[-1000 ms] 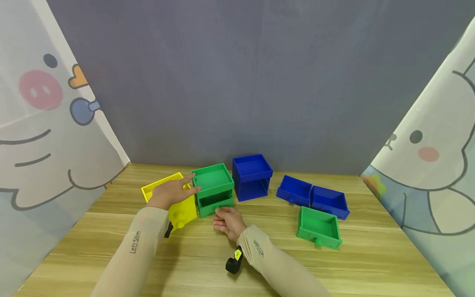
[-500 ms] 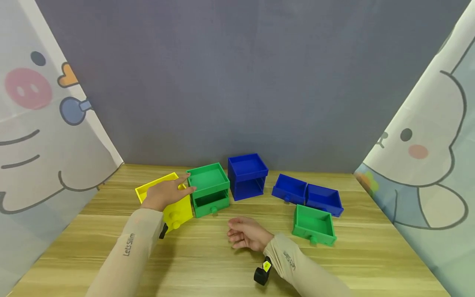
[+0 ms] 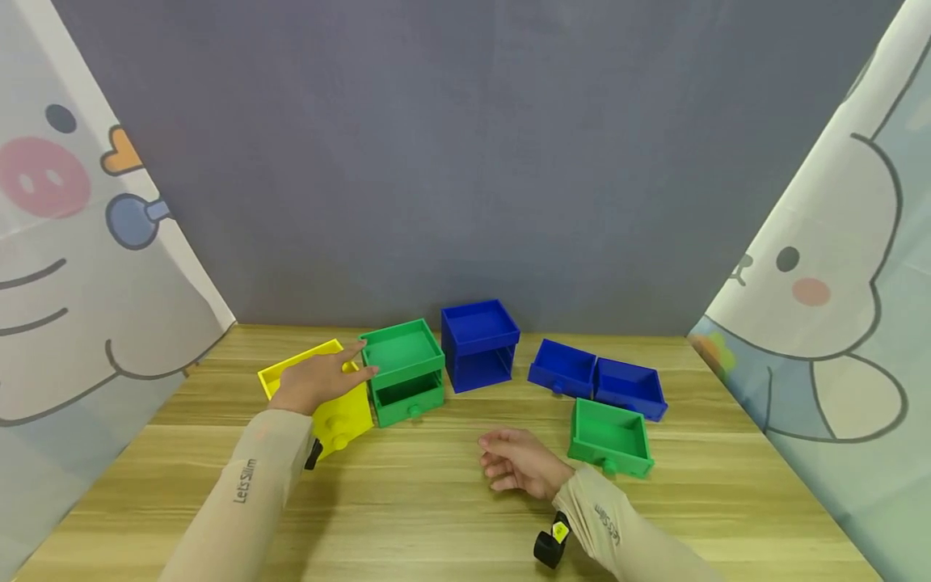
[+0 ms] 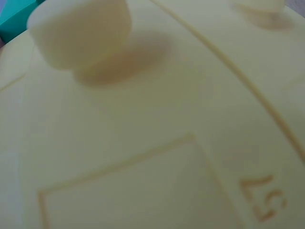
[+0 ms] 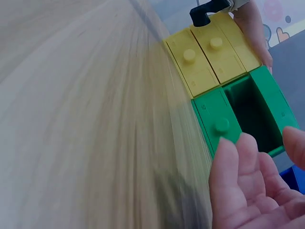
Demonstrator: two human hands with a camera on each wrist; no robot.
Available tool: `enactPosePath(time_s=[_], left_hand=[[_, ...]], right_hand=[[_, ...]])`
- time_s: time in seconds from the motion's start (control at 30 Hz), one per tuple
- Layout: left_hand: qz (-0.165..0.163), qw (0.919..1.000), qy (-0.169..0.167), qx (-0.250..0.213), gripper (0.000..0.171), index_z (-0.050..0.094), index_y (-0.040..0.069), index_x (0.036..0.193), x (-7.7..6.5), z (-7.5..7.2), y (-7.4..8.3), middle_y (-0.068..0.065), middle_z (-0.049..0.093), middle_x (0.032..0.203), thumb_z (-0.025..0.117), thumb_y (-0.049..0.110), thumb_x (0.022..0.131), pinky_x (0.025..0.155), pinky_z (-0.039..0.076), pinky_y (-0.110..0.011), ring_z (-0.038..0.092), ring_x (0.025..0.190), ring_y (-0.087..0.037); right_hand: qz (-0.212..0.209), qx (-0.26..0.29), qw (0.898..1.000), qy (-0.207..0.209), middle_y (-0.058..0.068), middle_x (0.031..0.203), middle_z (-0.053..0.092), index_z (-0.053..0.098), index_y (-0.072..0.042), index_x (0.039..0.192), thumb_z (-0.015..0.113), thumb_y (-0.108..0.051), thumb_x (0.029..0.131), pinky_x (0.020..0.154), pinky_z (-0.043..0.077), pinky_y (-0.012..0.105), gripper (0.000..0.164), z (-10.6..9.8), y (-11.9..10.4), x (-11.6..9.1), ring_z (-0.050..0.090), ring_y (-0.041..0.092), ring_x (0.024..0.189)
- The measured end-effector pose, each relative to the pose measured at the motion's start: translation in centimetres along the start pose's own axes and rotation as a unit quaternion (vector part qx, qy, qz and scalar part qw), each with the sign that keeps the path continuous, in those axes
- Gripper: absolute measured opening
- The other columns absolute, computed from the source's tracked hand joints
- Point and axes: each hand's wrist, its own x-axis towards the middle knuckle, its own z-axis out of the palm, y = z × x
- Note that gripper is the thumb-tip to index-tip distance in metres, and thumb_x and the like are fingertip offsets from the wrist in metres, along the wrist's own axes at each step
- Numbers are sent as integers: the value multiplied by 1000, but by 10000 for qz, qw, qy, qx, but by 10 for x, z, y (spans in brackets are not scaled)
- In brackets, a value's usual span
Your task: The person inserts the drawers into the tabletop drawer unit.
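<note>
In the head view a green two-drawer cabinet (image 3: pixel 402 349) stands left of centre. Its lower drawer (image 3: pixel 393 411) sits in place, while the upper slot (image 5: pixel 252 114) is an open hollow. My left hand (image 3: pixel 314 381) lies over the yellow cabinet (image 3: pixel 347 416), its extended fingertips at the green cabinet's left edge. Both yellow drawers are in place, as the right wrist view shows. My right hand (image 3: pixel 525 462) holds nothing and hovers with loosely curled fingers above the table, left of a loose green drawer (image 3: pixel 609 432).
A blue cabinet (image 3: pixel 480 323) without drawers stands right of the green one. Two loose blue drawers (image 3: pixel 563 368) lie side by side on the wooden table (image 3: pixel 407 517), behind the loose green drawer. A grey cloth (image 3: pixel 465 162) backs the table, with cartoon-printed cloths on both sides.
My right hand has left the lower green drawer's front and moved right, toward the loose green drawer. My left hand has stayed at the green cabinet. The head view has shifted slightly right.
</note>
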Motion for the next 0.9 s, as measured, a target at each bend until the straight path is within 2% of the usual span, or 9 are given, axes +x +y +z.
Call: enactPosePath(time_s=[0.1, 0.27, 0.4, 0.63, 0.9], left_hand=[[-6, 10000, -71, -26, 83, 28, 20, 153, 1, -1, 0, -2, 50, 57, 35, 72, 89, 44, 21, -27, 23, 45, -12], [-30, 9999, -139, -29, 82, 27, 20, 153, 1, -2, 0, -2, 50, 56, 36, 71, 90, 44, 21, -27, 22, 44, -12], [-31, 9999, -149, -3, 82, 28, 21, 153, 2, -2, -1, -2, 49, 55, 36, 72, 89, 44, 21, -26, 22, 44, -12], [-41, 9998, -166, 36, 84, 27, 20, 153, 4, 0, -4, -1, 48, 55, 34, 74, 88, 44, 21, -27, 23, 44, -13], [71, 9998, -180, -51, 85, 27, 19, 153, 7, 1, -8, -1, 52, 60, 33, 74, 88, 44, 23, -28, 28, 46, -14]], right_hand=[[68, -50, 9998, -203, -1, 77, 63, 54, 2, 113, 55, -17, 98, 56, 53, 23, 24, -5, 0, -5, 61, 3, 61], [143, -68, 9986, -507, -1, 81, 63, 52, 5, 119, 54, -19, 99, 58, 54, 23, 32, -17, 2, -20, 62, 3, 64], [126, 207, 9968, -760, -1, 84, 64, 50, 5, 124, 53, -20, 99, 60, 54, 23, 35, -31, 6, -36, 62, 3, 67], [-137, 628, 9951, -751, -2, 87, 66, 57, -3, 119, 51, -18, 100, 66, 55, 24, 25, -59, 12, -64, 64, 4, 72], [-118, 635, 9952, -740, -2, 91, 66, 55, -5, 123, 45, -24, 103, 68, 55, 24, 28, -83, 18, -87, 63, 5, 76]])
